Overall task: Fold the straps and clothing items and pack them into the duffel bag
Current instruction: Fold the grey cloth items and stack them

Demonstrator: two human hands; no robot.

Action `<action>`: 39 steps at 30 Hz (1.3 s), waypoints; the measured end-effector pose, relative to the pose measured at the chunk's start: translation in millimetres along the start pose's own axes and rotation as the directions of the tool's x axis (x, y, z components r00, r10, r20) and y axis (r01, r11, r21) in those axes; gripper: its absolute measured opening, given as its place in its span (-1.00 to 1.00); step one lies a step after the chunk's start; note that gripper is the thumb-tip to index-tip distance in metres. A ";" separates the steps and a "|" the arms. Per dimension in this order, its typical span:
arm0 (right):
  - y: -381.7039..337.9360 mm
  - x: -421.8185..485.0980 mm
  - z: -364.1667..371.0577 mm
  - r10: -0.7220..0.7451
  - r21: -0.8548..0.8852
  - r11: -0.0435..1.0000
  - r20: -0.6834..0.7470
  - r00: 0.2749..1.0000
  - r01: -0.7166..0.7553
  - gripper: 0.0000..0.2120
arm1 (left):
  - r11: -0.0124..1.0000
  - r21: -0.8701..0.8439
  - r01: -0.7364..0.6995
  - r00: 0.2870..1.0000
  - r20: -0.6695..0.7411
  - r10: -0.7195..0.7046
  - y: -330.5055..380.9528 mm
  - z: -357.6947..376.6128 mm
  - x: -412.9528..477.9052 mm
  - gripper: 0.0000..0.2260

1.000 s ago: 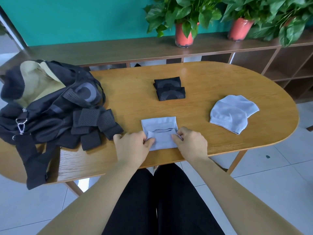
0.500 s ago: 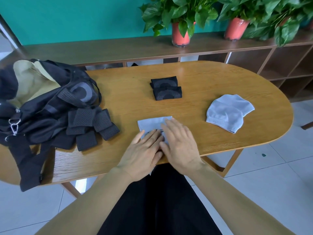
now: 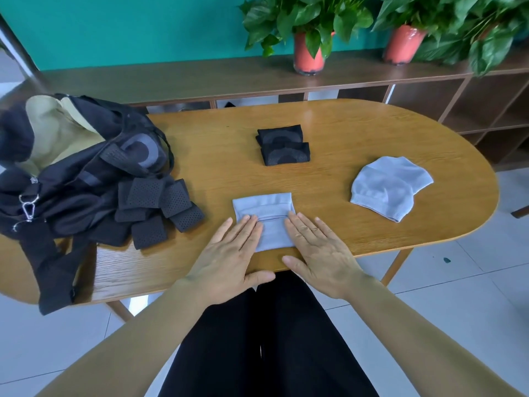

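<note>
A folded light-blue cloth (image 3: 267, 213) lies near the front edge of the wooden table (image 3: 343, 133). My left hand (image 3: 229, 253) lies flat with straight fingers on the cloth's left side. My right hand (image 3: 320, 250) lies flat on its right side. A second light-blue item (image 3: 389, 186) lies unfolded to the right. Two folded black pieces (image 3: 283, 144) sit stacked at the table's middle. The black duffel bag (image 3: 68, 167) with tan lining lies open at the left, with black perforated straps (image 3: 154, 207) heaped beside it.
A low wooden shelf unit (image 3: 372, 78) runs behind the table, bearing two potted plants in red pots (image 3: 309, 53). The bag's long strap (image 3: 54, 270) hangs over the table's front left edge. White tiled floor lies to the right.
Both hands went from pinching the light-blue cloth's lower edge to lying flat on it, then spread apart toward its left and right sides.
</note>
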State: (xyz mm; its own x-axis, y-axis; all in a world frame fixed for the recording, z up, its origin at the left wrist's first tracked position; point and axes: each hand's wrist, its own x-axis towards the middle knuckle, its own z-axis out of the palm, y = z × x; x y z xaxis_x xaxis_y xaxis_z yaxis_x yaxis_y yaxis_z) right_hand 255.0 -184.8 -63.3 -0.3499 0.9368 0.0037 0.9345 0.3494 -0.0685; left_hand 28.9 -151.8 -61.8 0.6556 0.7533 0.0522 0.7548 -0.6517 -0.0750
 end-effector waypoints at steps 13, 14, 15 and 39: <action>-8.1 -27.3 -0.5 -0.128 0.051 0.986 -0.359 0.925 0.156 -0.54 | 0.995 -0.075 -0.071 0.977 -0.204 0.054 1.0 -6.0 -30.3 -0.51; -8.9 -26.7 -1.7 -0.126 0.059 0.986 -0.368 0.921 0.158 -0.56 | 0.991 -0.107 -0.076 0.976 -0.214 0.052 1.2 -8.2 -31.4 -0.57; -9.6 -25.8 -2.9 -0.117 0.069 0.986 -0.374 0.920 0.153 -0.58 | 0.986 -0.154 -0.069 0.977 -0.211 0.035 1.1 -9.6 -31.8 -0.62; -27.1 52.0 -23.4 0.601 0.451 0.742 -0.117 0.791 -0.497 -0.71 | 0.742 -0.323 0.587 0.756 -0.109 -0.646 -3.1 -28.6 35.5 -0.68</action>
State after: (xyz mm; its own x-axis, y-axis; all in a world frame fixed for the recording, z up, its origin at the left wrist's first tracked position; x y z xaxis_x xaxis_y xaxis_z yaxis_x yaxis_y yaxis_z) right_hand 212.9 -145.0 -37.8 0.2923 0.9531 0.0786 0.8374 -0.2154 -0.5024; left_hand 50.4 -125.5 -31.2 0.0103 0.9805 0.1963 0.9523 -0.0695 0.2971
